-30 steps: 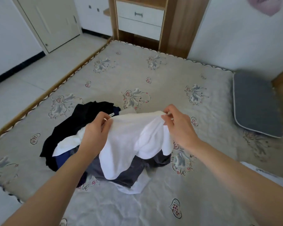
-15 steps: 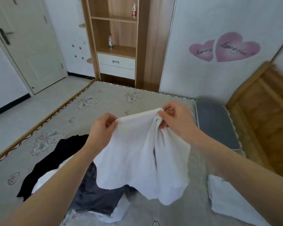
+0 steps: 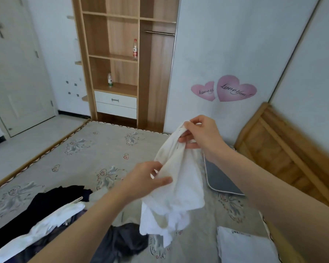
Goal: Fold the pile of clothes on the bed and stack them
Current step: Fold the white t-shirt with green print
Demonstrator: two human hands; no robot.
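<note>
A white garment (image 3: 176,188) hangs in the air above the bed (image 3: 95,154). My right hand (image 3: 203,135) pinches its top edge, held high. Lower down, my left hand (image 3: 148,177) grips the cloth's left side between thumb and fingers. The rest of the garment droops in loose folds below both hands. The pile of unfolded clothes (image 3: 51,217), black, white and dark grey, lies on the mattress at the lower left. A folded white piece (image 3: 243,247) lies flat on the bed at the lower right.
A grey pillow (image 3: 220,179) lies by the wooden headboard (image 3: 285,154) on the right. A wooden shelf unit (image 3: 125,59) with two bottles and white drawers stands past the bed's far end. A white door (image 3: 15,73) and tiled floor (image 3: 30,137) lie to the left.
The white garment rose off the pile and swung to the right. My right hand went up while my left hand slid lower on the cloth. The view tilted upward.
</note>
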